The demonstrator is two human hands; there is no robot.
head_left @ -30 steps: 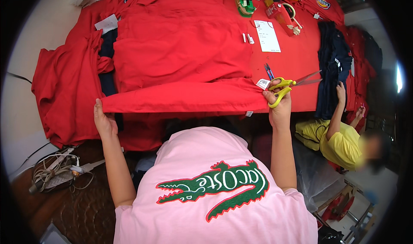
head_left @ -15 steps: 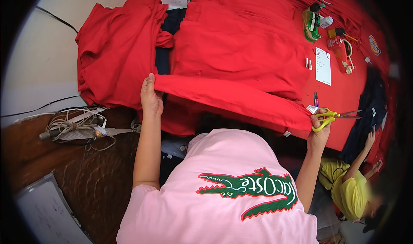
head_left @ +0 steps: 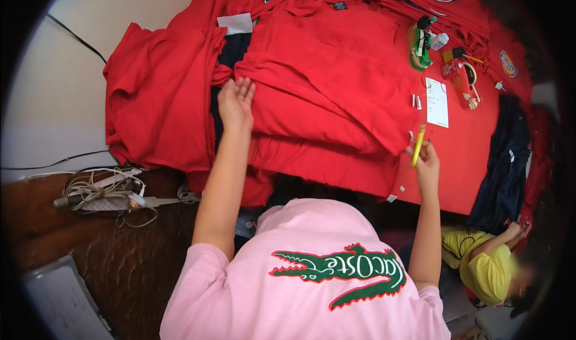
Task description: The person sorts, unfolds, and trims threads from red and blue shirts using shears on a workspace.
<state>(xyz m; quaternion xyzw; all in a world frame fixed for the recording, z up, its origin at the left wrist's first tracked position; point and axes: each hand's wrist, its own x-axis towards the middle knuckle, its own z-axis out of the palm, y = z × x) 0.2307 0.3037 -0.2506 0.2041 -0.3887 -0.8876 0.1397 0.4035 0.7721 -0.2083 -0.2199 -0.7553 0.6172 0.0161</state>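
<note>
A long red garment piece [head_left: 324, 106] lies over a stack of red fabric in front of me, its near edge folded and running slantwise to the right. At its left end my left hand [head_left: 237, 105] has its fingers stretched and slightly apart, touching or just beside the fabric; nothing is held in it. By the right end, my right hand [head_left: 428, 160] is closed round yellow-handled scissors [head_left: 418, 147], seen edge-on, with the blades hard to make out. Its fingers are close to the fabric's corner; whether they also pinch the cloth cannot be seen.
Right of the fabric lie a white paper slip [head_left: 437, 103], a green tape dispenser [head_left: 420, 45], a small white bottle [head_left: 439, 41] and a tape roll [head_left: 468, 75]. Dark blue garments [head_left: 501, 160] hang over the right edge. Bundled cables [head_left: 99, 187] sit at left. A co-worker in yellow [head_left: 489, 268] is at lower right.
The fabric strip stretched between my hands now lies on the stack. My left hand moved up and right and let go; my right hand moved slightly up and left, turning the scissors.
</note>
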